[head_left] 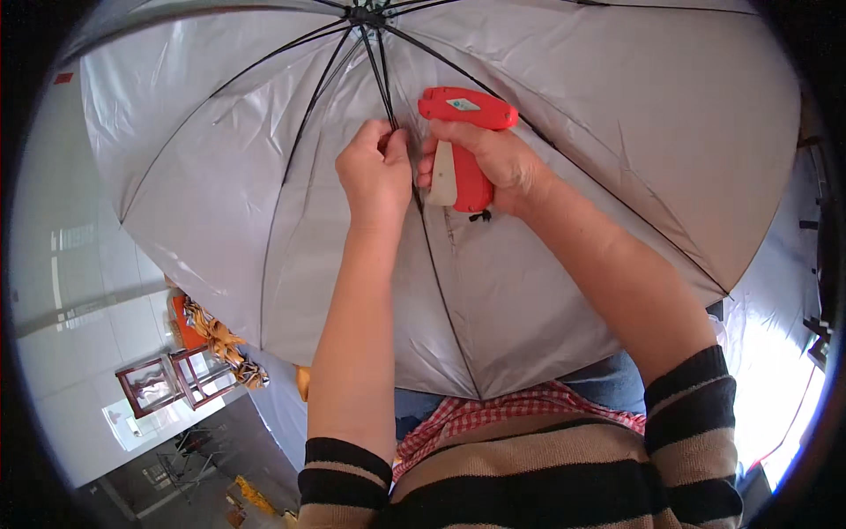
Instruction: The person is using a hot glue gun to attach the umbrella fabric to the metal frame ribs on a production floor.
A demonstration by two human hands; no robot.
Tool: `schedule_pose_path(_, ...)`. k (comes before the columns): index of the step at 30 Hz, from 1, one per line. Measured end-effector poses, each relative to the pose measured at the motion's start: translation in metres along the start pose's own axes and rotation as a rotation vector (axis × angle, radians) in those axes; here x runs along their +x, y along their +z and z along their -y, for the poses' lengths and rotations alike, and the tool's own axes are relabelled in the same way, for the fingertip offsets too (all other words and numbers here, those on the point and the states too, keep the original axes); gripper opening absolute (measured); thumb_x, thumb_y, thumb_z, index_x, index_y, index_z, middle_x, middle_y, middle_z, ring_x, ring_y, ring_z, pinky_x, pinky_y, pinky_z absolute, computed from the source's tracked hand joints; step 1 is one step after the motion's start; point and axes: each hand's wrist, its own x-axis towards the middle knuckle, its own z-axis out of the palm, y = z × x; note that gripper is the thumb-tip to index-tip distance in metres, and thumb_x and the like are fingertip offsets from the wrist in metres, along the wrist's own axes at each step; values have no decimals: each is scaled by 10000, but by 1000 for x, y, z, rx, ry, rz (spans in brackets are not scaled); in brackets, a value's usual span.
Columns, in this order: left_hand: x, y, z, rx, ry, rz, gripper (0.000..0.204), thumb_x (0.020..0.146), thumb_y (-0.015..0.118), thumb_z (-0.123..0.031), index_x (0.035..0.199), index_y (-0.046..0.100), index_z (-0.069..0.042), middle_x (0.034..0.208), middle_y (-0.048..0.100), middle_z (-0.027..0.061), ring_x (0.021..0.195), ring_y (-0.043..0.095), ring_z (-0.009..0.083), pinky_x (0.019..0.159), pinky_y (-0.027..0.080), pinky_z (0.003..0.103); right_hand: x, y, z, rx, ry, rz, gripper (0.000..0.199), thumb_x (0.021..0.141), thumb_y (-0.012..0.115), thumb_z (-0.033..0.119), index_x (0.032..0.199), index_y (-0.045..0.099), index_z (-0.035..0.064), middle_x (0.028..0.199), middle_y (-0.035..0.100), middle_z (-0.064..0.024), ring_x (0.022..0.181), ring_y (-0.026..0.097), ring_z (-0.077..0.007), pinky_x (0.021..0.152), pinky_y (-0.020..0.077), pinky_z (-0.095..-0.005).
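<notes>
Fingers are the worry here: the left hand (376,172) pinches silver umbrella fabric (220,176) against a black rib (385,88), its grip clenched on the cloth, while the right hand (493,163) is wrapped tight around a red tagging gun (463,145) whose nose sits just beside those knuckles. From where I stand, a squeeze with the nose off the rib could, I think, jab the pinching fingers or tear the thin canopy. The open umbrella lies across the person's lap, dome outward, so it might shift if the pinch slackens.
</notes>
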Motion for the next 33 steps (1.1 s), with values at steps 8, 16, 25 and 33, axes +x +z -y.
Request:
schedule_pose_path(8, -6, 5, 1, -323, -78, 23, 39, 816, 602, -23, 847, 609, -1, 682, 603, 44, 611, 512, 104, 605, 445, 249, -10, -7, 9, -86, 4, 66, 279, 808, 648, 277, 873, 593, 11, 791, 642, -129, 711, 651, -247, 667, 542, -364)
schedule_pose_path(16, -21, 6, -7, -376, -83, 28, 37, 820, 597, -16, 848, 617, -5, 690, 604, 28, 619, 499, 87, 602, 443, 245, -18, -18, 3, -44, 56, 166, 269, 813, 641, 275, 869, 605, 14, 808, 650, -134, 731, 658, -254, 684, 542, -372)
schedule_pose_path(25, -15, 4, -11, -336, -84, 52, 19, 819, 598, -19, 818, 611, -5, 680, 598, 25, 620, 498, 83, 595, 440, 247, -12, -21, 13, 46, 183, 325, 246, 844, 597, 266, 870, 615, 22, 827, 652, -130, 750, 658, -258, 690, 543, -379)
schedule_pose_path(33, -12, 9, -14, -311, -23, 48, 7, 821, 588, -11, 822, 594, -14, 692, 609, 39, 618, 511, 91, 600, 446, 254, -3, -15, 27, -112, 197, 288, 242, 833, 614, 279, 832, 603, 37, 796, 644, -105, 727, 654, -240, 671, 541, -375)
